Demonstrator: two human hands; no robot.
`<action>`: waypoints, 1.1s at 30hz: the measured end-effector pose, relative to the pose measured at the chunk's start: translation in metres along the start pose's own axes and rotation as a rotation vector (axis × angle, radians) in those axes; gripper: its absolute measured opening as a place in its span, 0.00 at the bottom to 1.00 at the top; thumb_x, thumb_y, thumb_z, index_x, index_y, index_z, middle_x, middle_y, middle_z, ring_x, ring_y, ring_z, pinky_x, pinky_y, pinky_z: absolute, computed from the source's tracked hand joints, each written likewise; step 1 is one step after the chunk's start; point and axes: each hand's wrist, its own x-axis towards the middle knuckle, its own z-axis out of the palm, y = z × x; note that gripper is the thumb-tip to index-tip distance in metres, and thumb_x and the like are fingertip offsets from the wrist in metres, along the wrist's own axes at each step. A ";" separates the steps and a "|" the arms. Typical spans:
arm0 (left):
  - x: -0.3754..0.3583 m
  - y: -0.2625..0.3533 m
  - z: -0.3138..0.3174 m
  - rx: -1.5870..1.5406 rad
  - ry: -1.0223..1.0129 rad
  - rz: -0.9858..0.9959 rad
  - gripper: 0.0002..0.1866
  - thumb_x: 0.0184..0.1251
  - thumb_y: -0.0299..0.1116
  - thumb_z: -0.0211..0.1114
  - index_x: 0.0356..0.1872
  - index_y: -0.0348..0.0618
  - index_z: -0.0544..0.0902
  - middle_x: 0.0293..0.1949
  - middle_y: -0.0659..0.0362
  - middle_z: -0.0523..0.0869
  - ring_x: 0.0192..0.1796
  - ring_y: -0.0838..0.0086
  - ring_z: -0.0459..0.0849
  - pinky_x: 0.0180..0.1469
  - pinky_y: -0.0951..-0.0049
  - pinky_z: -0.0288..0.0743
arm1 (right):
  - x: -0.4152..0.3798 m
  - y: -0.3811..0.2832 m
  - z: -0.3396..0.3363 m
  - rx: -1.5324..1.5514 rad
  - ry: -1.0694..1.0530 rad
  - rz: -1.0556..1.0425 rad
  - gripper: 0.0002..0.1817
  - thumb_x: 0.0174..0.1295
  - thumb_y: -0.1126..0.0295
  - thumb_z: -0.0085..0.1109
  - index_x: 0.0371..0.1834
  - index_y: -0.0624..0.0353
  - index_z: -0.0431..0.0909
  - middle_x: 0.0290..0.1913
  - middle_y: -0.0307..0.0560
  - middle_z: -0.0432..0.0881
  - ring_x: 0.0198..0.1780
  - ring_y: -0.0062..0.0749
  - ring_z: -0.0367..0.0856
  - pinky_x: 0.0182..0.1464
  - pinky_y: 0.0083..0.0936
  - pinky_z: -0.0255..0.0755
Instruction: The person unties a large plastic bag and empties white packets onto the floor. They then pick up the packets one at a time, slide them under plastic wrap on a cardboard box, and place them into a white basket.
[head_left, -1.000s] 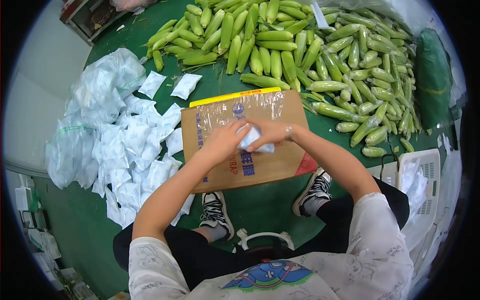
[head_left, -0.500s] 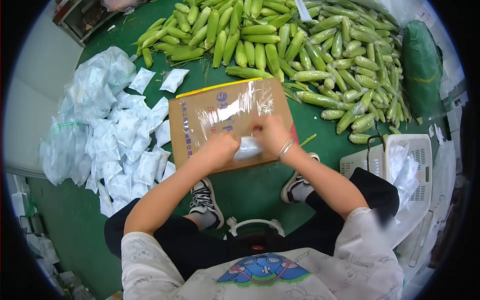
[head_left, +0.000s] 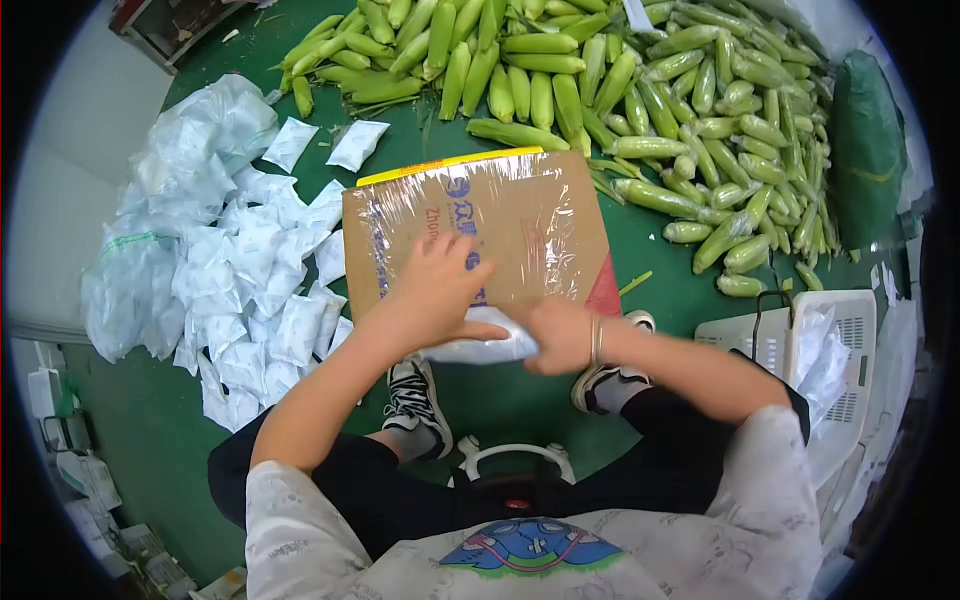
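A cardboard box (head_left: 545, 225) with shiny clear film over its top lies in front of me. At its near edge is a white plastic packet (head_left: 487, 348), between my hands. My left hand (head_left: 435, 290) is over the box with its fingers spread, and its thumb lies along the packet's upper edge. My right hand (head_left: 562, 335) has its fingers closed at the packet's right end; the fingertips are partly hidden and slightly blurred.
White packets (head_left: 245, 260) are heaped on the green floor at left, beside clear plastic bags (head_left: 205, 145). Green corn ears (head_left: 540, 62) lie beyond the box, with film-wrapped ears (head_left: 740, 130) at right. A white basket (head_left: 840, 350) holding plastic bags stands by my right knee.
My left hand has gone from a closed grip to spread fingers. My right hand has moved down and nearer to me. The packet now sits at the box's near edge.
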 end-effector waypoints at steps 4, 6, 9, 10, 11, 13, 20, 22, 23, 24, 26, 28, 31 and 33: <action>0.011 -0.008 0.037 0.021 0.397 -0.073 0.33 0.56 0.59 0.64 0.54 0.43 0.78 0.50 0.40 0.80 0.51 0.49 0.79 0.49 0.55 0.72 | 0.073 0.065 -0.047 0.311 -0.407 0.066 0.32 0.46 0.65 0.59 0.59 0.61 0.73 0.52 0.57 0.80 0.55 0.41 0.77 0.55 0.33 0.72; 0.041 -0.040 0.059 -0.081 0.391 -0.132 0.32 0.59 0.59 0.62 0.54 0.43 0.78 0.44 0.41 0.82 0.47 0.50 0.81 0.45 0.56 0.73 | 0.099 0.077 -0.044 0.873 -0.215 -0.037 0.29 0.53 0.63 0.57 0.61 0.60 0.74 0.51 0.48 0.82 0.51 0.31 0.78 0.51 0.28 0.73; 0.062 -0.045 0.047 -0.176 0.353 -0.190 0.28 0.63 0.58 0.58 0.51 0.43 0.80 0.31 0.43 0.85 0.35 0.52 0.84 0.37 0.56 0.76 | 0.113 0.080 -0.053 0.990 -0.225 0.223 0.25 0.61 0.62 0.52 0.61 0.59 0.74 0.56 0.44 0.80 0.53 0.26 0.76 0.54 0.25 0.71; 0.063 -0.044 0.043 -0.254 0.269 -0.189 0.26 0.64 0.56 0.58 0.50 0.44 0.82 0.32 0.42 0.85 0.36 0.52 0.84 0.38 0.56 0.76 | 0.111 0.076 -0.054 0.993 -0.231 0.228 0.25 0.61 0.62 0.52 0.61 0.59 0.74 0.56 0.44 0.80 0.53 0.26 0.76 0.54 0.25 0.71; 0.060 -0.042 0.041 -0.330 0.180 -0.187 0.25 0.64 0.55 0.58 0.48 0.45 0.83 0.32 0.41 0.85 0.36 0.51 0.84 0.38 0.56 0.76 | 0.106 0.070 -0.053 0.804 -0.249 0.240 0.25 0.64 0.61 0.51 0.62 0.60 0.74 0.59 0.43 0.78 0.56 0.27 0.75 0.58 0.24 0.69; 0.060 -0.039 0.077 -0.761 -0.031 -0.254 0.27 0.68 0.57 0.55 0.51 0.43 0.83 0.36 0.50 0.87 0.36 0.65 0.85 0.40 0.64 0.77 | 0.115 0.092 -0.028 0.647 -0.261 -0.131 0.24 0.68 0.60 0.47 0.66 0.57 0.70 0.66 0.46 0.71 0.65 0.32 0.68 0.68 0.25 0.59; -0.037 0.126 0.175 -2.018 -1.176 -0.368 0.20 0.75 0.46 0.52 0.58 0.44 0.77 0.38 0.66 0.84 0.35 0.83 0.81 0.38 0.78 0.78 | 0.076 0.067 0.035 0.119 0.207 -0.243 0.25 0.70 0.61 0.46 0.67 0.58 0.66 0.69 0.50 0.67 0.70 0.42 0.63 0.71 0.34 0.54; -0.052 0.142 0.241 -2.396 -0.956 -0.248 0.25 0.72 0.51 0.51 0.56 0.40 0.75 0.37 0.57 0.84 0.34 0.72 0.82 0.35 0.72 0.77 | 0.040 0.045 0.052 0.625 -0.026 -0.186 0.28 0.73 0.53 0.41 0.68 0.62 0.63 0.69 0.51 0.66 0.70 0.39 0.62 0.72 0.32 0.52; -0.051 0.143 0.264 -2.595 -0.971 -0.007 0.30 0.69 0.56 0.51 0.56 0.37 0.74 0.36 0.52 0.83 0.34 0.66 0.82 0.33 0.68 0.76 | 0.014 0.037 0.055 0.663 0.007 -0.190 0.24 0.74 0.55 0.39 0.60 0.62 0.74 0.63 0.47 0.74 0.66 0.35 0.68 0.69 0.32 0.58; -0.050 0.143 0.287 -2.768 -1.012 0.241 0.36 0.66 0.62 0.50 0.56 0.34 0.73 0.35 0.46 0.82 0.33 0.59 0.82 0.30 0.64 0.75 | -0.010 0.028 0.060 0.985 -0.153 -0.291 0.24 0.74 0.55 0.39 0.58 0.61 0.76 0.59 0.47 0.78 0.61 0.33 0.73 0.68 0.30 0.60; -0.046 0.147 0.246 -3.052 -0.823 0.324 0.43 0.62 0.67 0.49 0.58 0.31 0.71 0.40 0.42 0.81 0.36 0.52 0.83 0.31 0.58 0.77 | -0.046 -0.006 0.074 0.692 0.049 -0.063 0.24 0.73 0.51 0.41 0.43 0.62 0.80 0.41 0.46 0.83 0.44 0.29 0.81 0.52 0.31 0.71; -0.048 0.132 0.214 -2.890 -0.308 0.082 0.44 0.64 0.68 0.46 0.60 0.32 0.68 0.48 0.44 0.79 0.41 0.50 0.82 0.39 0.56 0.77 | -0.055 -0.009 0.094 0.445 0.347 0.037 0.25 0.72 0.50 0.42 0.37 0.62 0.80 0.33 0.47 0.84 0.37 0.30 0.82 0.45 0.32 0.74; -0.069 0.143 0.144 -2.306 0.633 -0.224 0.38 0.72 0.63 0.38 0.67 0.39 0.63 0.63 0.48 0.70 0.58 0.54 0.74 0.60 0.55 0.70 | -0.044 0.004 0.093 0.694 0.795 0.328 0.26 0.70 0.48 0.44 0.30 0.63 0.75 0.23 0.52 0.80 0.27 0.42 0.81 0.34 0.40 0.73; -0.058 0.134 0.166 -1.554 1.049 -0.648 0.27 0.77 0.50 0.43 0.62 0.37 0.65 0.56 0.52 0.73 0.59 0.63 0.72 0.63 0.62 0.65 | -0.041 -0.012 0.091 0.180 0.763 0.336 0.29 0.68 0.46 0.46 0.33 0.68 0.77 0.25 0.62 0.80 0.28 0.53 0.83 0.33 0.44 0.76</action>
